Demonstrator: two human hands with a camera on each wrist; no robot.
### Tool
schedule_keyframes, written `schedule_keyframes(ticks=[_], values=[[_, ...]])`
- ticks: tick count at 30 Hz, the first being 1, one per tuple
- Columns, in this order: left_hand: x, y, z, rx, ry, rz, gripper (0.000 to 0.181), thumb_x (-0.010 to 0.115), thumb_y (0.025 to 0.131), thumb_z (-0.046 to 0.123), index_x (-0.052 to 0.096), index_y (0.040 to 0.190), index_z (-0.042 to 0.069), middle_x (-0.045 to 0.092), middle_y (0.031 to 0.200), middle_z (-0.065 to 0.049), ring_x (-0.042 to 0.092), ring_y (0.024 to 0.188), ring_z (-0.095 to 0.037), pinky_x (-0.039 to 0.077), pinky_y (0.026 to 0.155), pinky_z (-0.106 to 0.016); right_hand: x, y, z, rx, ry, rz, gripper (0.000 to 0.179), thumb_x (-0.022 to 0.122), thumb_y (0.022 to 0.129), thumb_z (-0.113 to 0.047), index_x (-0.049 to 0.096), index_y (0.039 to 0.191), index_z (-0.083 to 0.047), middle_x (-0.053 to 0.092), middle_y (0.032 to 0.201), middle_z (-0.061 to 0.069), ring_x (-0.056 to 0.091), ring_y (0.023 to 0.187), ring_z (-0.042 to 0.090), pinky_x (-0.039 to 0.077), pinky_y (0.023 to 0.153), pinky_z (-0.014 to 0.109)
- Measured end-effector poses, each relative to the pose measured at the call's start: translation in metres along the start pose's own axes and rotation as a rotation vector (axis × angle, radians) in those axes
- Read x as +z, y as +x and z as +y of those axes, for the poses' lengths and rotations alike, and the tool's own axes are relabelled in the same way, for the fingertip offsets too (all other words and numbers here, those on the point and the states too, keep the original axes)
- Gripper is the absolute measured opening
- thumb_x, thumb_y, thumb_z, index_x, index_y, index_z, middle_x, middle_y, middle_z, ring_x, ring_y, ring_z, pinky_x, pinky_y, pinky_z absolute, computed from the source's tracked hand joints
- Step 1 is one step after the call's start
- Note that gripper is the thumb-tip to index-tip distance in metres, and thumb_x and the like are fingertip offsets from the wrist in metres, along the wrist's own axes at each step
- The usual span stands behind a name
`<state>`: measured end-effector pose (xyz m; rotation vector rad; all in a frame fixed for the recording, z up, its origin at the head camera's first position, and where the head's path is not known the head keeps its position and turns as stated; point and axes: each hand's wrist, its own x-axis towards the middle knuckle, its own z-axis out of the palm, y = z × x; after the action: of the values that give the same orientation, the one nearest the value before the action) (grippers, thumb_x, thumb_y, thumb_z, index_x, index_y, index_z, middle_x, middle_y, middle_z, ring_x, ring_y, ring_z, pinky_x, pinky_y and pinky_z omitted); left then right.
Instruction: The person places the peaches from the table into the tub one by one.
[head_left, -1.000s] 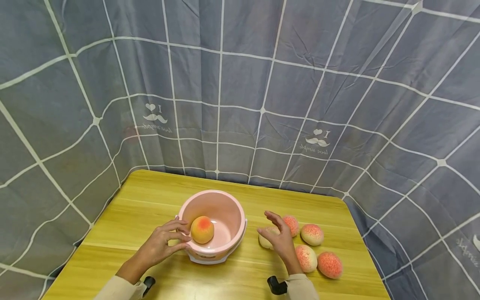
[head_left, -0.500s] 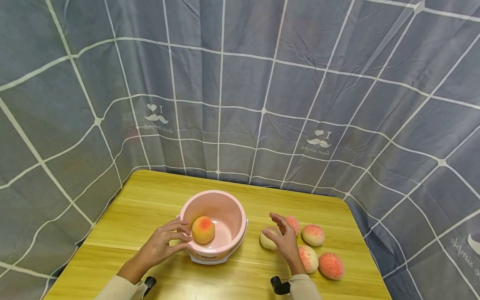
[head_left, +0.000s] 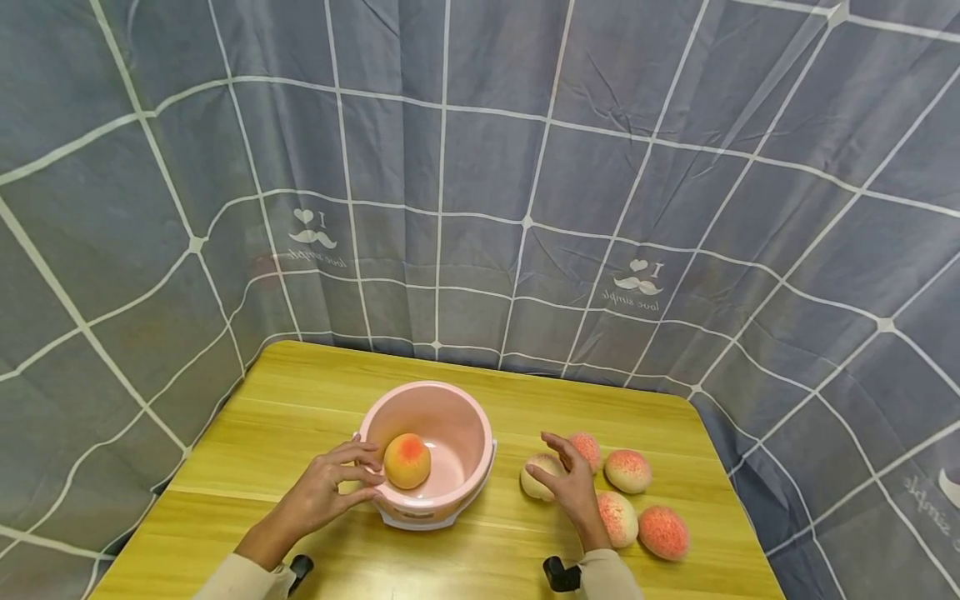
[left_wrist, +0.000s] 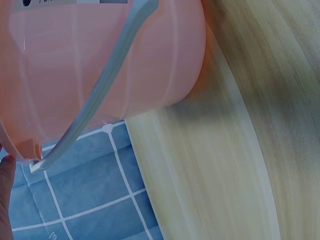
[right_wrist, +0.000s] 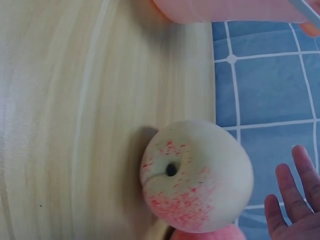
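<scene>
A grey checked curtain (head_left: 480,167) backs a wood-grain table (head_left: 292,400). On the table stands the pink bucket (head_left: 459,417), upright, its handle (left_wrist: 95,95) hanging down the side. The left hand (head_left: 322,483) holds the bucket at its rim, fingers and thumb closed in narrowly there. The right hand (head_left: 576,493) hovers wide and holds nothing, its thumb crossing in front of the pale peach (head_left: 534,489); in the right wrist view the fingers stand apart from the fruit, though whether the thumb touches I cannot tell. The yellow peach (head_left: 407,461) lies in the bucket, near the left hand. Four more peaches sit beside and behind the right hand: a far one (head_left: 587,452), a middle one (head_left: 628,472), a near one (head_left: 618,518) and a red one (head_left: 664,533).

The likeliest trouble, I judge, is the pale peach rolling — it is round, and a thumb nudge before the fingers close could start it. A hard pull on the rim might also tip the bucket.

Against one second ago, the right hand has shifted slightly rightward, baring more of the pale peach — the left hand, bucket and yellow peach look unchanged.
</scene>
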<state>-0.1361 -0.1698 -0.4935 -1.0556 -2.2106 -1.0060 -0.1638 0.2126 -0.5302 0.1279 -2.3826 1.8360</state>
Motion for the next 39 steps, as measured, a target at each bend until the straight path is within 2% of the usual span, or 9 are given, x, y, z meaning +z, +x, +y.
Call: schedule_keyframes(ticks=[6,10,15,22,27,30,34,39], values=[[0.0,-0.001,0.0,-0.01,0.006,-0.002,0.024,0.086,0.059,0.004,0.076,0.079,0.012,0.067,0.091,-0.002,0.062,0.101,-0.034,0.025,0.115,-0.016,0.003,-0.004,-0.014,0.011,0.009,0.006,0.053,0.076,0.079,0.003,0.055,0.128,0.007,0.052,0.133,0.027,0.037,0.133,0.045,0.025,0.114,0.062],[0.0,-0.001,0.001,-0.014,0.009,0.0,0.025,0.086,0.059,0.004,0.076,0.08,0.012,0.067,0.093,0.001,0.063,0.101,-0.034,0.026,0.115,-0.016,0.003,-0.008,-0.026,0.035,-0.006,0.004,0.053,0.074,0.08,0.005,0.054,0.128,0.009,0.05,0.133,0.029,0.037,0.132,0.047,0.027,0.113,0.063],[0.0,-0.001,0.0,-0.017,0.017,0.001,0.026,0.087,0.058,0.004,0.077,0.081,0.012,0.067,0.094,0.004,0.063,0.101,-0.034,0.026,0.115,-0.016,0.003,-0.011,-0.027,0.057,-0.02,0.01,0.051,0.074,0.081,0.005,0.055,0.128,0.008,0.05,0.133,0.029,0.039,0.13,0.046,0.031,0.111,0.062],[0.001,-0.002,0.0,-0.03,0.017,0.001,0.027,0.087,0.058,0.004,0.077,0.081,0.012,0.067,0.095,0.003,0.062,0.102,-0.035,0.027,0.114,-0.016,0.004,-0.012,-0.015,0.066,-0.039,0.013,0.052,0.074,0.08,0.004,0.055,0.128,0.008,0.052,0.131,0.028,0.041,0.128,0.046,0.037,0.107,0.059],[0.001,-0.001,0.001,-0.04,0.017,-0.006,0.025,0.087,0.058,0.003,0.077,0.079,0.012,0.067,0.095,0.005,0.062,0.102,-0.036,0.027,0.114,-0.015,0.005,-0.014,-0.013,0.09,-0.057,0.025,0.052,0.074,0.08,0.004,0.056,0.128,0.006,0.05,0.132,0.028,0.041,0.127,0.046,0.045,0.1,0.056],[0.001,-0.001,0.001,-0.034,0.014,-0.005,0.025,0.087,0.058,0.003,0.076,0.079,0.012,0.067,0.094,0.004,0.062,0.102,-0.036,0.027,0.114,-0.016,0.005,-0.012,-0.001,0.095,-0.06,0.038,0.053,0.075,0.079,0.005,0.056,0.128,0.004,0.047,0.136,0.028,0.038,0.131,0.046,0.044,0.1,0.058],[0.001,-0.001,0.001,-0.031,0.011,0.002,0.026,0.087,0.058,0.002,0.076,0.08,0.011,0.067,0.095,0.003,0.062,0.102,-0.035,0.027,0.114,-0.016,0.004,-0.007,0.026,0.095,-0.077,0.052,0.057,0.078,0.077,0.001,0.056,0.13,0.002,0.045,0.14,0.024,0.034,0.135,0.043,0.039,0.105,0.059],[0.001,-0.002,0.001,-0.03,0.001,0.002,0.026,0.086,0.058,0.002,0.077,0.081,0.01,0.067,0.095,0.002,0.062,0.102,-0.034,0.027,0.114,-0.016,0.002,-0.006,0.039,0.083,-0.109,0.073,0.061,0.081,0.075,-0.002,0.056,0.13,0.002,0.045,0.141,0.022,0.035,0.135,0.041,0.037,0.107,0.058]])
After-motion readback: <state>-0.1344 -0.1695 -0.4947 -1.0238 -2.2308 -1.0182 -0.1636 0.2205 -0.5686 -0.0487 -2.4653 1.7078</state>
